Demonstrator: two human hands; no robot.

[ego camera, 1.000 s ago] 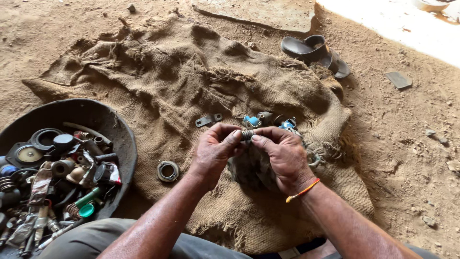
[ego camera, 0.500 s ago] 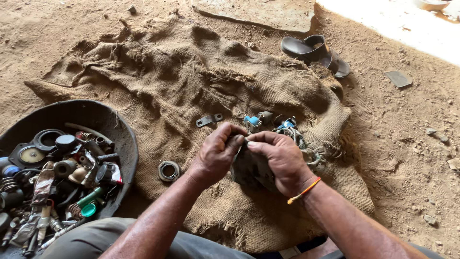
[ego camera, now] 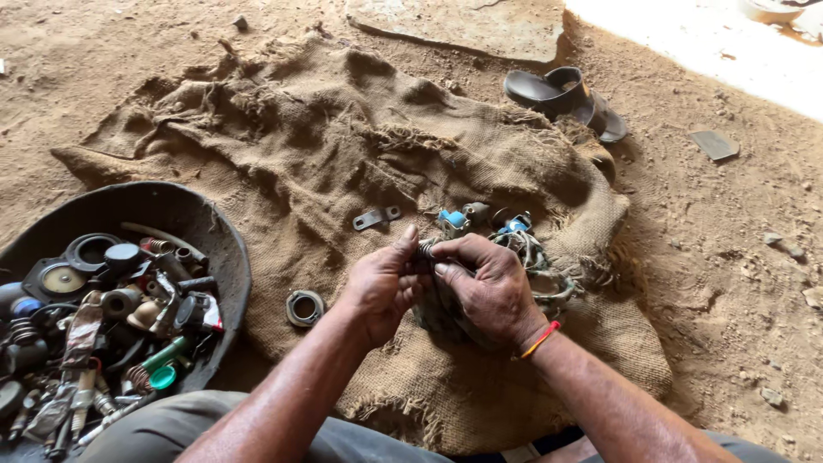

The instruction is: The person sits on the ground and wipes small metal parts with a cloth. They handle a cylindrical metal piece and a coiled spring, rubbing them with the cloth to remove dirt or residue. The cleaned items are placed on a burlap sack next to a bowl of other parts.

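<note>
My left hand (ego camera: 381,287) and my right hand (ego camera: 489,287) meet over a burlap sack (ego camera: 343,154) spread on the dirt. Between their fingertips they pinch a small metal spring-like part (ego camera: 426,249); most of it is hidden by the fingers. Just beyond and under my right hand lies a tangle of wires with blue pieces (ego camera: 527,253). A flat metal bracket (ego camera: 377,218) rests on the sack above my left hand. A metal ring (ego camera: 304,308) sits to the left of my left wrist.
A black round tub (ego camera: 184,214) at the lower left holds several scrap parts: springs, caps, rubber rings, a green piece. A dark sandal (ego camera: 561,99) lies at the sack's far right corner. Beyond that lie a flat grey scrap (ego camera: 714,144), stones and sunlit ground.
Both hands stay together on the small part, shifting only slightly as the fingers work on it. Nothing else has moved.
</note>
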